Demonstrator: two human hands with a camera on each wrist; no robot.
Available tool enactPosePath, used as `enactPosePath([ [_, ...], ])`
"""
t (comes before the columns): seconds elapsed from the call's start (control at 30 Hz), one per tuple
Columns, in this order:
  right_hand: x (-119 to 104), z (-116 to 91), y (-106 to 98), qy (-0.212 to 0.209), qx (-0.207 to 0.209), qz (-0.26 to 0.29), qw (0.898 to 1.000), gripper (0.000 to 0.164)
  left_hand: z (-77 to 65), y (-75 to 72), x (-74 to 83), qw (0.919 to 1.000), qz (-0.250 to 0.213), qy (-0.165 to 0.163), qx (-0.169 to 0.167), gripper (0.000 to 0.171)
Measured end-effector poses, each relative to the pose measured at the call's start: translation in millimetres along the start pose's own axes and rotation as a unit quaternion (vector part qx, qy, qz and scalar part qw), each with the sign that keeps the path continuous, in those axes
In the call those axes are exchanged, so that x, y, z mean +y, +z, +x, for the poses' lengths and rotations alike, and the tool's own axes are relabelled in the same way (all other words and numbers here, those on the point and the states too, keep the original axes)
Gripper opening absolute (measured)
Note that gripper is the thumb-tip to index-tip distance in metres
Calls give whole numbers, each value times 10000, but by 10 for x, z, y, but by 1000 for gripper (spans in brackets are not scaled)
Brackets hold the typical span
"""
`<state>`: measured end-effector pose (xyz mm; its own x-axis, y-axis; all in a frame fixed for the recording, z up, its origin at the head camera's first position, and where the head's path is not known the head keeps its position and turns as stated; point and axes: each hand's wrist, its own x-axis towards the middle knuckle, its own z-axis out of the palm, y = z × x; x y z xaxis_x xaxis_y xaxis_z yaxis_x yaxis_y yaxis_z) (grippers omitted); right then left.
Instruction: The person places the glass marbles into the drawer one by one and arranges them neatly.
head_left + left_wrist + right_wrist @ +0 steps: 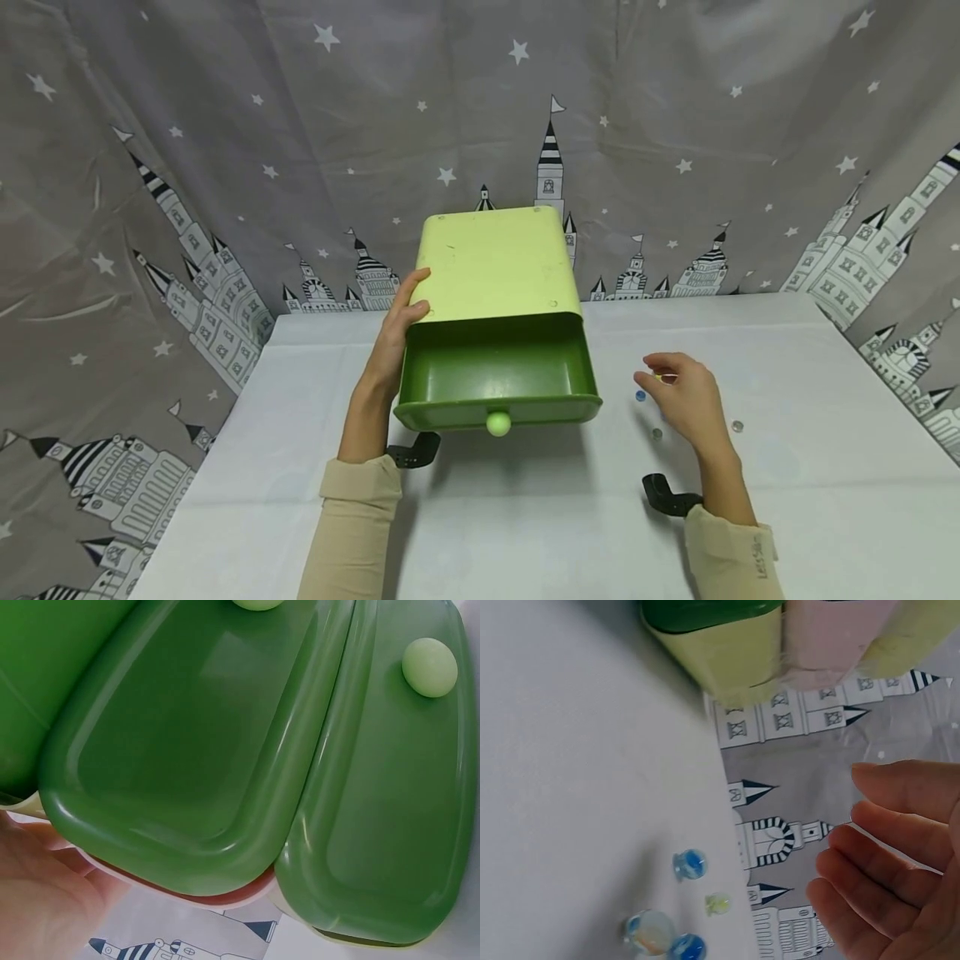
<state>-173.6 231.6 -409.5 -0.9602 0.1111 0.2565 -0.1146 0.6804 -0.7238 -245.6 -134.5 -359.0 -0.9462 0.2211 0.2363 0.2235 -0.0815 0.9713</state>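
Observation:
A small plastic drawer cabinet (pixel 498 267) with a pale yellow top stands upright, its green top drawer (pixel 498 412) pulled out and bare inside. My left hand (pixel 390 337) rests along its left side, thumb and a fingertip at the top edge. In the left wrist view, a lower green drawer front (pixel 382 810) with a round knob (pixel 430 667) sits closed. To the right, my right hand (pixel 686 396) hovers above the table with relaxed fingers and nothing in them. Near it lie a blue marble (pixel 694 864), a yellow-green marble (pixel 718 903) and a clear marble (pixel 654 932).
Another blue marble (pixel 687 948) lies beside the clear one. A further clear marble (pixel 737 426) sits right of my right hand on the white table (pixel 825 483). Behind the table hangs a grey curtain (pixel 465 100) printed with castles and stars.

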Motion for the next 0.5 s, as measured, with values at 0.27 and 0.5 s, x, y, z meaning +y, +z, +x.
enactPosePath([
  [0.27, 94, 5, 59, 191, -213, -147, 9995, 31, -3, 1, -15, 10000, -48, -25, -7, 59],
  [0.5, 165, 9, 109, 326, -373, -307, 9983, 31, -9, 1, -16, 9999, -129, 16, -49, 58],
])
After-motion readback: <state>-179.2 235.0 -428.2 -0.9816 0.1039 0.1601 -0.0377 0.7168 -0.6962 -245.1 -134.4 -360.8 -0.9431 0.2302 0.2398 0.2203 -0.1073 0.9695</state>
